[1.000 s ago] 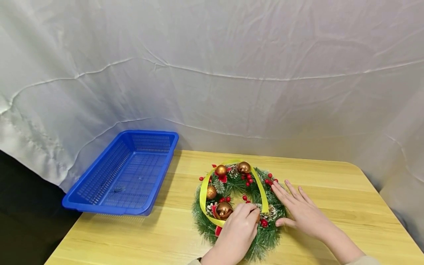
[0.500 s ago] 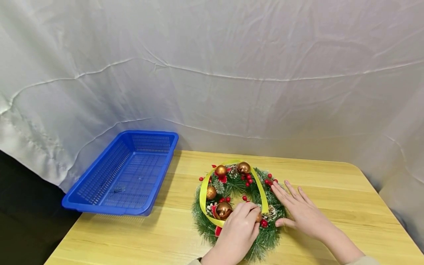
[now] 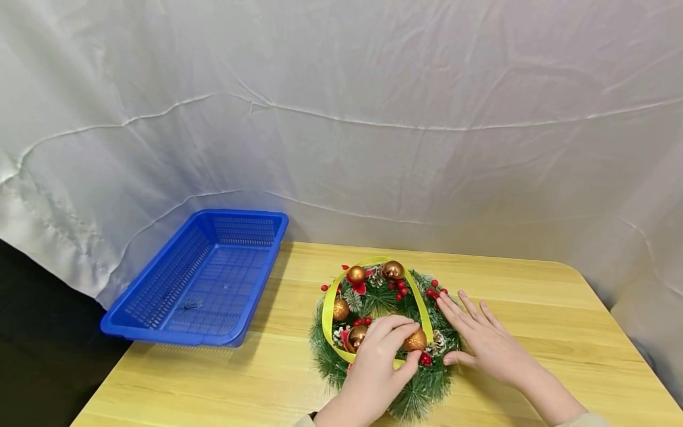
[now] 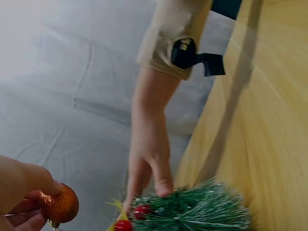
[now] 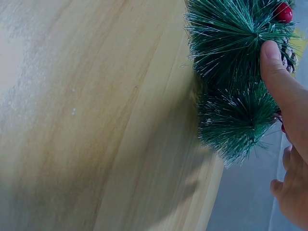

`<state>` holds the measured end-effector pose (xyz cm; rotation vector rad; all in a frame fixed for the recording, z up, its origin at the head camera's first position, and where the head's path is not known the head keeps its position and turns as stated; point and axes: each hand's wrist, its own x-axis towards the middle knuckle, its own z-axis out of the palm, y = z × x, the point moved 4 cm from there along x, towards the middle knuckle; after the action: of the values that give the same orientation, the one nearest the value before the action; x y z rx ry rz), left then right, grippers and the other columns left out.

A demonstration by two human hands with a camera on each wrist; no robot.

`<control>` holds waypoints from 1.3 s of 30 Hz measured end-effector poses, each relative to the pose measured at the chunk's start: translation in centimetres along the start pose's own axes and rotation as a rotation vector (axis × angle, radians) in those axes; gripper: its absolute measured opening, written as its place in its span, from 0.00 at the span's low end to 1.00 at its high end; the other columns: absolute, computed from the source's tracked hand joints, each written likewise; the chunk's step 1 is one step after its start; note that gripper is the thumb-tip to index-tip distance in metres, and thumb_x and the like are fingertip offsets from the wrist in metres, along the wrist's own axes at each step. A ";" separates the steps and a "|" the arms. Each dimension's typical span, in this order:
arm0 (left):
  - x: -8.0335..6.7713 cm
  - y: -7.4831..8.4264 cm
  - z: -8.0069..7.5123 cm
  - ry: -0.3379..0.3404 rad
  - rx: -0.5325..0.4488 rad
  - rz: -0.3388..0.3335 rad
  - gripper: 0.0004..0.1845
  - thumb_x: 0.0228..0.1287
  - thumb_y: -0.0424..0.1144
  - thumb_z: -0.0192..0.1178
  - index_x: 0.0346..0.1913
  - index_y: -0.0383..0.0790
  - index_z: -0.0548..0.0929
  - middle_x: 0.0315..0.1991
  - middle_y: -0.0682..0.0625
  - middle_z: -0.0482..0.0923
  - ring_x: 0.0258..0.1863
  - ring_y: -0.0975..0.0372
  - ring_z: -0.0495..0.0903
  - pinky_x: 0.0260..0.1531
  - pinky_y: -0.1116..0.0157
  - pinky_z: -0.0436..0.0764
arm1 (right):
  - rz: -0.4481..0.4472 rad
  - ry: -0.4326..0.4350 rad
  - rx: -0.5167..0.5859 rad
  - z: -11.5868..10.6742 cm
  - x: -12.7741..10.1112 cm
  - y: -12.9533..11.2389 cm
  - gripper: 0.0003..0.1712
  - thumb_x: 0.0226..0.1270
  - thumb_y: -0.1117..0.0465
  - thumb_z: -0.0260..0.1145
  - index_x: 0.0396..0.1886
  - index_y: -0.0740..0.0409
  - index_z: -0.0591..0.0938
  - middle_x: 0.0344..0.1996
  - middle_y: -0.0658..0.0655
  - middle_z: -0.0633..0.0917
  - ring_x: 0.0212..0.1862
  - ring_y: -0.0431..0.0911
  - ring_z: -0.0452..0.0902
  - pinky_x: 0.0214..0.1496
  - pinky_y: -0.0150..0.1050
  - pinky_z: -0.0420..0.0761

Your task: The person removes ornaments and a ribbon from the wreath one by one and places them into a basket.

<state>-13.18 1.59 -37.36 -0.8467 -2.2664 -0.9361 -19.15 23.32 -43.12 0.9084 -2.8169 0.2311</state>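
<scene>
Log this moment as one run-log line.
left hand: pinches glitter gold bauble | right hand: flat on wreath edge | blue basket: left, apart

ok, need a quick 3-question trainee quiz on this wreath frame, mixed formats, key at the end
1. True or false: the left hand pinches a glittery orange bauble at the wreath.
2. Multiple choice: how does the right hand lie? A) curled round the yellow ribbon; B) flat, fingers straight, on the wreath's right edge; C) inside the blue basket.
3. Fill in: the blue basket stands on the wooden table to the ______ of the wreath, in the head view.

Key
1. True; the left wrist view also shows fingertips round the bauble.
2. B.
3. Left, and apart from the wreath.
</scene>
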 end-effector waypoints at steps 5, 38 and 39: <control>0.3 -0.4 -1.4 0.037 -0.108 -0.065 0.19 0.54 0.33 0.69 0.51 0.41 0.82 0.51 0.55 0.76 0.53 0.64 0.73 0.53 0.67 0.75 | 0.001 0.003 0.007 0.0 0.0 0.0 0.59 0.53 0.29 0.59 0.76 0.55 0.51 0.74 0.57 0.52 0.74 0.54 0.35 0.71 0.45 0.27; -2.0 -10.5 -13.7 0.376 -0.137 -0.320 0.20 0.45 0.23 0.73 0.44 0.37 0.85 0.45 0.49 0.81 0.41 0.61 0.81 0.48 0.74 0.76 | -0.010 -0.021 0.023 -0.1 0.3 -0.3 0.58 0.54 0.32 0.59 0.76 0.57 0.50 0.74 0.58 0.52 0.73 0.60 0.42 0.72 0.50 0.29; -2.1 -10.7 -14.1 0.390 -0.145 -0.317 0.20 0.45 0.22 0.72 0.44 0.36 0.85 0.45 0.48 0.81 0.41 0.61 0.81 0.48 0.74 0.76 | -0.008 -0.023 0.026 -0.1 0.3 -0.3 0.58 0.54 0.32 0.59 0.76 0.57 0.50 0.74 0.58 0.52 0.73 0.59 0.40 0.72 0.49 0.29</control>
<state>-16.11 -15.74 -34.58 -0.3227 -2.0364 -1.2949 -19.18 22.97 -42.98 0.9336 -2.8367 0.2584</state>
